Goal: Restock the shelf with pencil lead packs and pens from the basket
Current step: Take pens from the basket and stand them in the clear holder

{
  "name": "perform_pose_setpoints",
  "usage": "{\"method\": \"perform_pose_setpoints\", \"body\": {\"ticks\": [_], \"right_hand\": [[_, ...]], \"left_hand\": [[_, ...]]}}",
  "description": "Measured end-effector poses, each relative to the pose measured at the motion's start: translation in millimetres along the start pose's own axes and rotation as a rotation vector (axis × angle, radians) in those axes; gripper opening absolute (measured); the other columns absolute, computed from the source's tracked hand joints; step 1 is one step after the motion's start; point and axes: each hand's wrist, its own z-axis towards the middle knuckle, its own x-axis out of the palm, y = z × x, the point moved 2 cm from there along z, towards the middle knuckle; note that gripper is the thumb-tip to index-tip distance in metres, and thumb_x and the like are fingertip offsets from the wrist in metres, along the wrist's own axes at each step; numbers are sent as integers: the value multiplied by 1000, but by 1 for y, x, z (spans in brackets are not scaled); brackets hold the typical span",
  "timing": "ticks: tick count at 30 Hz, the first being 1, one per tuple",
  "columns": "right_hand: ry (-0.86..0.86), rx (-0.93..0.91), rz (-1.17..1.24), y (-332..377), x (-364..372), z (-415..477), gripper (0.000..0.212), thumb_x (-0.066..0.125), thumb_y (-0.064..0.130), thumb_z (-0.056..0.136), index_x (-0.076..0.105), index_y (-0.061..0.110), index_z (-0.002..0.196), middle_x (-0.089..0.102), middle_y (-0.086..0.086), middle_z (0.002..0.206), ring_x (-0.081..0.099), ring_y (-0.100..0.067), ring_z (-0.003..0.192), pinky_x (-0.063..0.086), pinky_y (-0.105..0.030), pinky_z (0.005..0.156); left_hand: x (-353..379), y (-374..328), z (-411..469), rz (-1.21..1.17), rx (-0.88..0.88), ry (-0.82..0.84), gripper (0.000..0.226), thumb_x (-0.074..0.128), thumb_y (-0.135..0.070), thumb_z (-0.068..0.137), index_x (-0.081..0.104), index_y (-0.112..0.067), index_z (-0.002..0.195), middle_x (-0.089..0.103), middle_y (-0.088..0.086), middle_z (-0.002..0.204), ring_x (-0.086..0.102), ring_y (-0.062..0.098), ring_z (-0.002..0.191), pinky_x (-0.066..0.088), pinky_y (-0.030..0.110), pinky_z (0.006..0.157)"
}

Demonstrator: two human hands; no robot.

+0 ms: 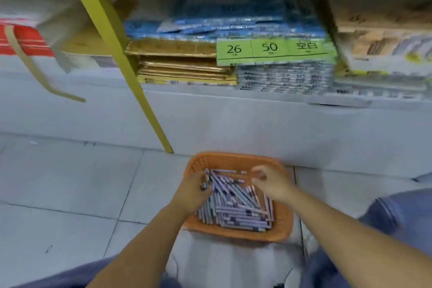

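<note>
Shelving (233, 110) sits well above our fingers, its bay crowded, a yellow post (112, 37) up-left of them. The basket (236, 159) rings both hands. Our left hand (195, 192) curls round a few lead packs (240, 215) from the pile; we should square them before lifting clear. Our right hand (272, 183) hangs half-curled alongside; blur hides any hold.

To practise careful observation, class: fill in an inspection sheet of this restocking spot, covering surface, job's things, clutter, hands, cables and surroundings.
Surface: grey tiled floor; the orange basket stands on it.
Job's things: basket heaped with purple-grey packs; shelf behind it.
Clutter: nothing seen.
Hands: left hand grips a few packs; right hand over the basket, fingers curled, hold unclear.
Cables: nothing seen.
Surroundings: blue packets, gold packets, green label, yellow strip.
</note>
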Motion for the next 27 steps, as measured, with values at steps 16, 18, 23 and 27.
{"method": "perform_pose_setpoints", "body": {"ticks": [16, 18, 23, 27], "right_hand": [[-75, 349, 5, -70, 129, 72, 89, 81, 48, 71, 34, 12, 138, 38, -14, 142, 39, -29, 128, 36, -38, 105], [-86, 343, 61, -69, 125, 76, 63, 85, 38, 70, 46, 18, 114, 54, -2, 114, 50, -17, 97, 42, -29, 82], [57, 350, 21, -78, 117, 85, 47, 77, 22, 77, 48, 14, 113, 49, -6, 115, 53, -20, 94, 44, -29, 77], [117, 421, 144, -82, 114, 91, 45, 71, 13, 83, 46, 10, 121, 56, 1, 91, 52, -13, 72, 40, -26, 59]], "left_hand": [[110, 86, 57, -243, -484, -85, 85, 72, -25, 91, 20, -19, 158, 36, 10, 155, 37, 30, 142, 30, 46, 119], [110, 87, 63, -261, -509, -132, 77, 72, -20, 90, 30, -18, 154, 48, 9, 148, 47, 29, 135, 37, 49, 116], [112, 85, 76, -294, -527, -108, 66, 76, -14, 87, 47, -21, 145, 66, 4, 127, 64, 27, 116, 51, 42, 102], [113, 90, 86, -311, -597, -50, 55, 75, -13, 88, 55, -16, 139, 72, 5, 120, 68, 26, 104, 54, 35, 89]]}}
